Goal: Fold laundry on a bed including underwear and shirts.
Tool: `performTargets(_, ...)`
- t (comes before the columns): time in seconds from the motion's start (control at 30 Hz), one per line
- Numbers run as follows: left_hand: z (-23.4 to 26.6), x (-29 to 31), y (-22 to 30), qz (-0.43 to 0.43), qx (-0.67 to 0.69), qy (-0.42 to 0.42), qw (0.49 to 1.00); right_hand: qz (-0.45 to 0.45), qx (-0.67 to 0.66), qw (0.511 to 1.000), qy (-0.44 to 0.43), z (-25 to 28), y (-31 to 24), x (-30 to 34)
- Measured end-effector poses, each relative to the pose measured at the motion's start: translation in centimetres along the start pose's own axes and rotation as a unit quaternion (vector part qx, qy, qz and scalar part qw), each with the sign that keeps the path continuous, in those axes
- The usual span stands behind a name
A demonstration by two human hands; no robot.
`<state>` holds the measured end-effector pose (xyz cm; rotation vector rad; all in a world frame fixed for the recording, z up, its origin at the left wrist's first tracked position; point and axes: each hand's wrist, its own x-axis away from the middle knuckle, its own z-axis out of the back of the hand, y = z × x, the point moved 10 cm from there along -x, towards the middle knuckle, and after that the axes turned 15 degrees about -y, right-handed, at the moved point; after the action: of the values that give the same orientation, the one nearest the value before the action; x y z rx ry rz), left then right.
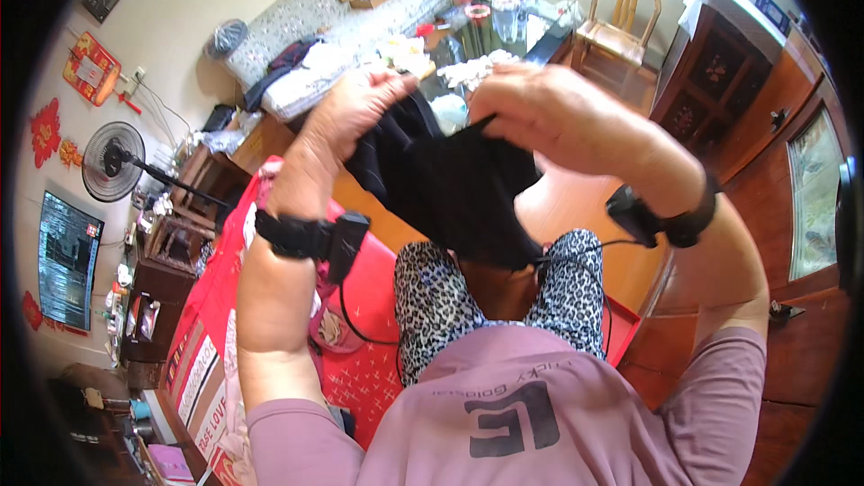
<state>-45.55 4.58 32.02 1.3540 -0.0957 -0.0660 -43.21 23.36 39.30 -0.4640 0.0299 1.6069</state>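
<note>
A black cloth garment (445, 184) hangs spread out above my knees; its exact kind does not show. My left hand (362, 110) pinches its upper left edge between thumb and fingers. At the upper right edge, my right hand (558, 112) is closed on the cloth, its fingertips partly hidden behind the knuckles. The fabric sags between the two hands, and its lower end falls just above my patterned shorts (432, 297). Black bands with small boxes are strapped on both my wrists, with thin cables running from them.
Left of my legs is a red cover (360, 391) with a crumpled pink cloth (335, 328) on it. Ahead stand a cluttered glass table (540, 31) and a wooden chair (619, 27). Wooden cabinets (756, 162) line the right side; a standing fan (114, 162) is at left.
</note>
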Motion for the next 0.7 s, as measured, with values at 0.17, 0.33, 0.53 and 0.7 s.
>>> performTargets(0.17,-6.0,0.1,0.9,0.021,0.036,-0.084,0.996,-0.035,-0.053,0.997,-0.043,-2.6,0.7,-0.5)
performTargets(0.33,-8.6,1.3,0.8,0.0,0.081,-0.153,0.985,-0.046,-0.01,0.997,-0.053,-2.6,0.6,-0.8)
performTargets(0.53,-9.1,1.7,1.4,-0.016,0.085,-0.172,0.981,-0.06,0.019,0.998,-0.018,-2.2,0.2,-0.7)
performTargets(0.7,-9.1,2.3,1.7,-0.002,0.02,-0.193,0.981,-0.043,0.035,0.998,0.035,-1.6,0.2,-0.6)
